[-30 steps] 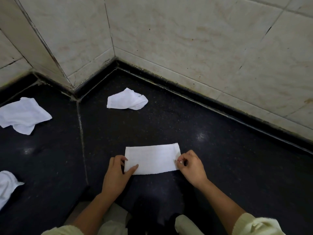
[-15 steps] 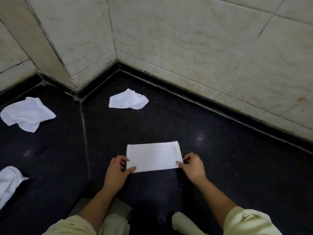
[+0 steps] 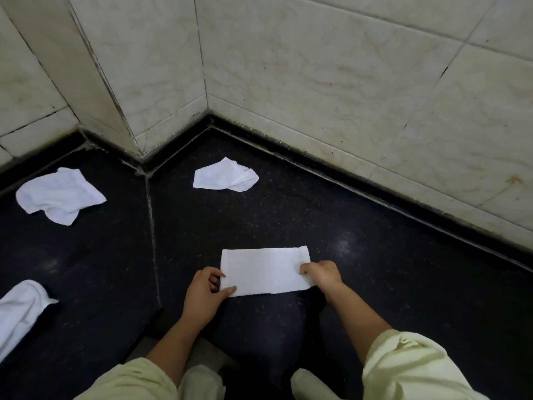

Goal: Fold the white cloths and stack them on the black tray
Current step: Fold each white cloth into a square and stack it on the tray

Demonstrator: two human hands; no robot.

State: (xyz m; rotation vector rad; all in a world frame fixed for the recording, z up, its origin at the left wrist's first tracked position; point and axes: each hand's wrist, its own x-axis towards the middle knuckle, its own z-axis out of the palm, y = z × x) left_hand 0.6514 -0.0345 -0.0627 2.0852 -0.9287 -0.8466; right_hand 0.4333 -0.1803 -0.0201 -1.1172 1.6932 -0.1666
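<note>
While the left hand and right hand pinch the short ends of the folded cloth on the counter, uneven pulling could skew its layers.

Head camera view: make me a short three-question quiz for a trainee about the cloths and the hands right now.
1. True or false: the left hand and the right hand each pinch one end of the folded cloth.
2. How many crumpled cloths lie apart from it on the black surface?
3. The corner cloth lies: A) beyond the folded cloth, B) under the right hand, C) on a sleeve.
Key: 1 true. 2 three: corner cloth, far-left cloth, lower-left cloth. 3 A.
</note>
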